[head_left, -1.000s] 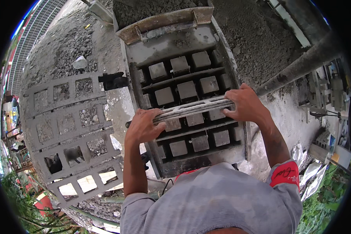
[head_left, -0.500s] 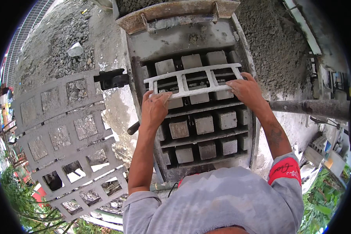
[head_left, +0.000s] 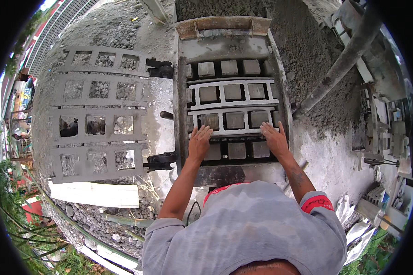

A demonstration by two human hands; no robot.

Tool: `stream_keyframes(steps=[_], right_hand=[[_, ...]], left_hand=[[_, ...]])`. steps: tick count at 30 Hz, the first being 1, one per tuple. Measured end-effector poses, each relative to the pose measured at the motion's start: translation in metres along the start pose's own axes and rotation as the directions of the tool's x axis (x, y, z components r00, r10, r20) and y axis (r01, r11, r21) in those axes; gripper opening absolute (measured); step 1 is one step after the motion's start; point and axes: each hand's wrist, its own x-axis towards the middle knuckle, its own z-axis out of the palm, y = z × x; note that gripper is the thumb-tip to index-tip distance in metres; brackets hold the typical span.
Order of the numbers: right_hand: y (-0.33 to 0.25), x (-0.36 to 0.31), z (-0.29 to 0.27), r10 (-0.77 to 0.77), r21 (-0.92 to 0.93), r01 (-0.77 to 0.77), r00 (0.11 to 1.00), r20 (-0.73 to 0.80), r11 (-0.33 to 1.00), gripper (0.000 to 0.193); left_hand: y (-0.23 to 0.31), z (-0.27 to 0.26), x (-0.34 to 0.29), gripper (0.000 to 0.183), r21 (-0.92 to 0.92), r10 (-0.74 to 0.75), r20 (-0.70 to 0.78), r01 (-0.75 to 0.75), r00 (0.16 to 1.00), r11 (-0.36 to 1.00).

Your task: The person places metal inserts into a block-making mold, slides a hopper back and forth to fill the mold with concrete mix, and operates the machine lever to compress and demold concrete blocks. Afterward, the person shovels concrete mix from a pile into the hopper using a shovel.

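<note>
Down and toward you your hands have come since the frame half a second ago, when they held a pale ladder-shaped frame tilted above the mould (head_left: 176, 98). Now two such frames lie over its two middle rows of square cores, side by side, each opening around a core: the farther frame (head_left: 222, 93) and the nearer frame (head_left: 220, 121). Your left hand (head_left: 200, 141) and right hand (head_left: 276, 139) rest at the near corners of the nearer one, fingers straight and open, not curled around it; whether you are pressing, I can't tell. By my judgement you're about halfway: two rows have frames, while the far row of cores (head_left: 229, 68) and the near row of cores (head_left: 237, 150) have none. Off to your left sits a grey grille (head_left: 113, 90) with four rows of openings.
</note>
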Motion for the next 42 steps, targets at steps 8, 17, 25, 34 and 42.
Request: stream_keyframes(steps=[8,17,25,34,42], right_hand=[[0.023,0.066,0.008,0.041,0.063,-0.034,0.991,-0.124,0.997,0.046],[-0.038,0.000,0.026,-0.022,0.016,0.022,0.999,0.031,1.000,0.064],[-0.045,0.035,0.026,0.042,0.073,-0.041,0.999,-0.022,0.997,0.073],[-0.086,0.106,0.030,0.169,-0.006,-0.175,0.941,0.293,0.985,0.075],[-0.063,0.135,0.060,0.246,-0.106,-0.226,0.941,0.234,0.968,0.080]], left_hand=[[0.017,-0.020,0.040,0.022,0.056,0.024,0.106,-0.030,0.994,0.998],[0.046,-0.028,-0.022,0.036,0.257,-0.162,0.334,0.076,0.928,0.964],[0.140,-0.036,-0.213,0.045,-0.008,-0.279,0.031,0.279,0.960,0.960],[0.184,-0.074,-0.445,0.037,-0.018,-0.818,-0.355,0.872,0.452,0.490],[0.215,-0.052,-0.594,0.030,-0.133,-0.902,-0.426,0.991,-0.067,-0.011]])
